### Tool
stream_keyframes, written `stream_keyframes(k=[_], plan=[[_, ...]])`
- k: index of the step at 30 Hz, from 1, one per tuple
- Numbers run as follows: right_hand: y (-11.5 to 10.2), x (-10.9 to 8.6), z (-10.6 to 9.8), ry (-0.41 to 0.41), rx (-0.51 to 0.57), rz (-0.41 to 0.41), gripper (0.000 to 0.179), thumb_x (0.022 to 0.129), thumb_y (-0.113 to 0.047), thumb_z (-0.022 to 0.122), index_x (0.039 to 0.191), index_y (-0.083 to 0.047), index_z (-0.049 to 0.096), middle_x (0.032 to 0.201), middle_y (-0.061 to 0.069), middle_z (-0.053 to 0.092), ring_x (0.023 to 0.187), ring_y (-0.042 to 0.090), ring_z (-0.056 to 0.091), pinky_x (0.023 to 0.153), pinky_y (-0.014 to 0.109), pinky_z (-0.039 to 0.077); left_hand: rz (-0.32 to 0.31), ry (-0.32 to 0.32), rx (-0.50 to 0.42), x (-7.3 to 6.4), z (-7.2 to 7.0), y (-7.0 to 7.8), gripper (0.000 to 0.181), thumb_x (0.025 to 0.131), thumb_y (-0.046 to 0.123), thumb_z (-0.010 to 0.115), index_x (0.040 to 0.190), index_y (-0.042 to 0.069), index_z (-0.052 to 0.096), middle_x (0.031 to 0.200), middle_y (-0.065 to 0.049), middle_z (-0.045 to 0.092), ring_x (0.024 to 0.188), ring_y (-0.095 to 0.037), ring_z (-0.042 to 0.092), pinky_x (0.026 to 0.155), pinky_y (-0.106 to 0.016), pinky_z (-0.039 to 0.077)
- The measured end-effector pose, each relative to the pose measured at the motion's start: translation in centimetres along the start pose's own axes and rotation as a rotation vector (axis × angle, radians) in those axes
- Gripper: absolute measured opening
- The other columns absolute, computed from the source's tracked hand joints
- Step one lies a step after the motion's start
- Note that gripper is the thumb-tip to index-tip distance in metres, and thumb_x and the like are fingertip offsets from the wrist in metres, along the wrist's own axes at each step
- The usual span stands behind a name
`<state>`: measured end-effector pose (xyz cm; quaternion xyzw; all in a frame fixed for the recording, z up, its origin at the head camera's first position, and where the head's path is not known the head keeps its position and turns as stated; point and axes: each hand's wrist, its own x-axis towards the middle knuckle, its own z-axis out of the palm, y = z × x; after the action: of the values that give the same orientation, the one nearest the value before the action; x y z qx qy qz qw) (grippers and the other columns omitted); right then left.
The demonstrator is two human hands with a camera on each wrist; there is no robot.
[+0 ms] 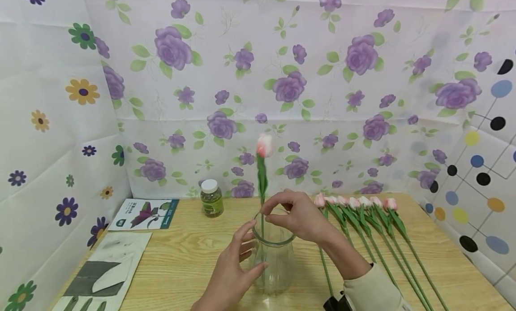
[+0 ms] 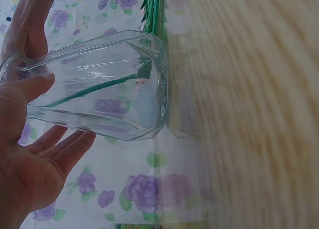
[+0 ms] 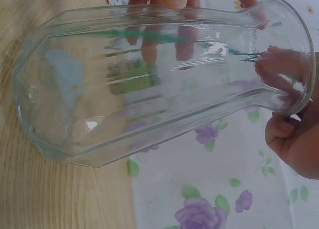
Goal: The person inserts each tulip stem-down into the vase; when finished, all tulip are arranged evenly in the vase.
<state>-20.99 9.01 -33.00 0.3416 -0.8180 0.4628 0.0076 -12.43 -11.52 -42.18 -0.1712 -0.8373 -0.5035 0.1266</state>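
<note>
A clear glass vase with a flared rim stands on the wooden table. One pink-and-white artificial tulip rises upright from it, its green stem running down inside the glass. At the rim my right hand pinches the stem between thumb and index finger. My left hand holds the vase from the left; the left wrist view shows its thumb and fingers around the narrower upper part. Through the glass in the right wrist view, the stem slants toward the base.
Several more pink tulips lie side by side on the right of the table. At the back stands a white-lidded jar. A printed booklet and a grey-and-white sheet lie along the left edge. Flower-patterned cloth hangs behind.
</note>
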Motion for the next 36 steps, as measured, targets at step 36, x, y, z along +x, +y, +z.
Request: stream_keyframes(k=[36], plan=[[3.9,-2.1,-5.2,0.236,0.037,0.107,0.013,0.097,-0.015,0.078,0.110,-0.012,0.079,0.095,0.010,0.072,0.067,0.017,0.042,0.058,0.028,0.037,0.014,0.042,0.028,0.0,0.4,0.0,0.097,0.085,0.010,0.090,0.160,0.035,0.034,0.133,-0.015,0.066,0.116,-0.036,0.072,0.093,-0.043,0.064]])
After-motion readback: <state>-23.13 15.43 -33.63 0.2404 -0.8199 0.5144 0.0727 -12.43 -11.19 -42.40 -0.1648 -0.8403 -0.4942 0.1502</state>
